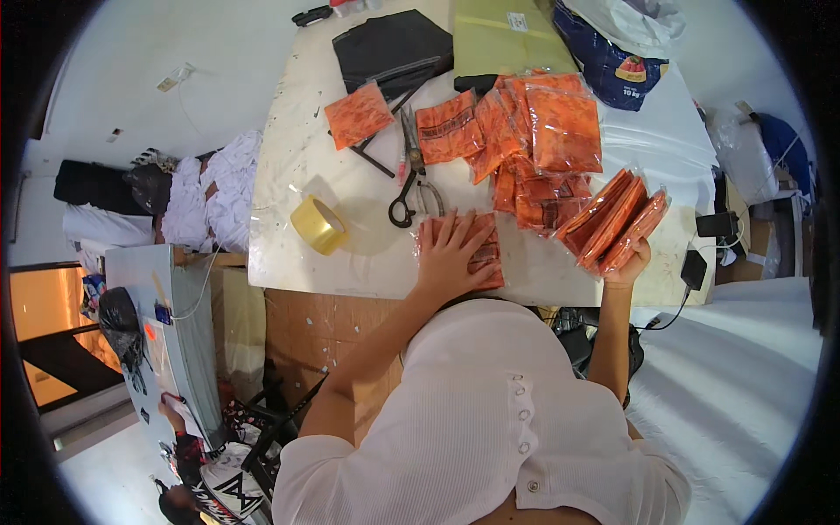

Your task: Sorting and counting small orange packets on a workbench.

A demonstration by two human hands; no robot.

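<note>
Packet under left hand: one flat orange packet (489, 252) in clear wrap lies on the table (376, 271) near its front edge, directly beneath the palm and fingers, its right side showing past them.
Left hand (451, 258): open, palm down, fingers spread and laid flat across that packet, touching it without grasping it.
Packets in right hand: a small bunch of orange packets (611, 220) stands tilted above the table's right part, fanned side by side, their lower ends at the fingers.
Right hand (630, 265): closed around the lower end of the bunch, gripping it; the thumb's exact place is hard to tell.
Heap: more wrapped orange packets (562, 129) overlap beyond the hands, just left of the held bunch at its near end.
Loose packets: one orange packet (449, 128) lies beside the heap, another (360, 115) farther left.
Scissors (415, 159): black-handled, just beyond the left hand.
Tape roll (318, 225): yellowish, left of the left hand, apart from it.
</note>
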